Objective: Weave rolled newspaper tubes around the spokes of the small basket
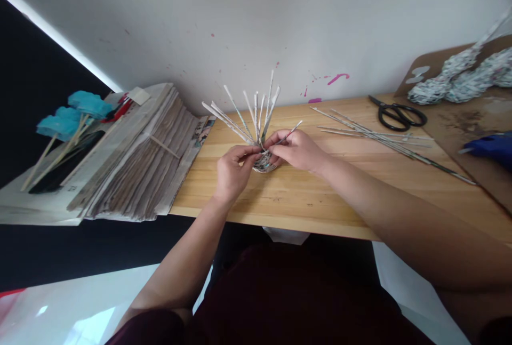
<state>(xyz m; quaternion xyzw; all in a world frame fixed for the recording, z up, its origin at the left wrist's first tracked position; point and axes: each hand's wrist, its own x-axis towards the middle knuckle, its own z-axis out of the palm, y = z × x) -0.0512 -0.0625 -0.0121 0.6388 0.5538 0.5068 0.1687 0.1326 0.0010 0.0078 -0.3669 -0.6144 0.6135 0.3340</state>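
A small basket woven from rolled paper tubes (264, 163) sits on the wooden table, with several upright paper stakes (256, 110) fanning out from its rim. My left hand (237, 168) pinches the rim from the left, thumb and forefinger closed on it. On the right side, my right hand (295, 150) has its fingers closed on a paper tube (295, 127), whose free end sticks up past the knuckles. Both sets of fingertips nearly meet at the front of the weave, and they hide part of the rim.
Loose paper tubes (372, 134) lie to the right, near black scissors (396, 113). A thick stack of newspaper (148, 158) stands at left, bearing blue paper flowers (66, 115) on sticks. Twisted paper bundles (460, 78) and a blue tool (492, 149) rest on cardboard at far right.
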